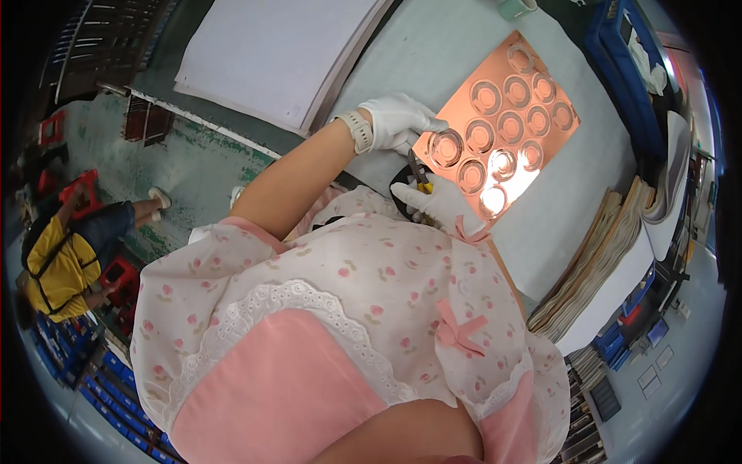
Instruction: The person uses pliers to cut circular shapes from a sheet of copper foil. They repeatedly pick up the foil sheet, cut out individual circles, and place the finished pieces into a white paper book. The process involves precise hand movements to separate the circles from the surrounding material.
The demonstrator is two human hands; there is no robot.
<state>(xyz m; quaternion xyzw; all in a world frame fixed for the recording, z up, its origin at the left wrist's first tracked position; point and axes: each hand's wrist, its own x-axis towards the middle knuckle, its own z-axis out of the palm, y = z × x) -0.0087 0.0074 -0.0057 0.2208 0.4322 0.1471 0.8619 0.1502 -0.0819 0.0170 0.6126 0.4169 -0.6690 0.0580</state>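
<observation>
While the white-gloved left hand (396, 124) pinched the left edge of a shiny copper-coloured sheet (498, 127) with circular rings, the white-gloved right hand (440, 203) was clamped around black-and-yellow pliers (423, 185); rightward, the sheet spread over a pale grey table (583, 193), with a blue plastic crate (601, 46) beyond.

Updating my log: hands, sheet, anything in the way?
Left hand at left corner of copper-coloured sheet. Right hand gripping black-and-yellow hand tool. Sheet over pale tabletop. Glare whitening some lower rings.
</observation>
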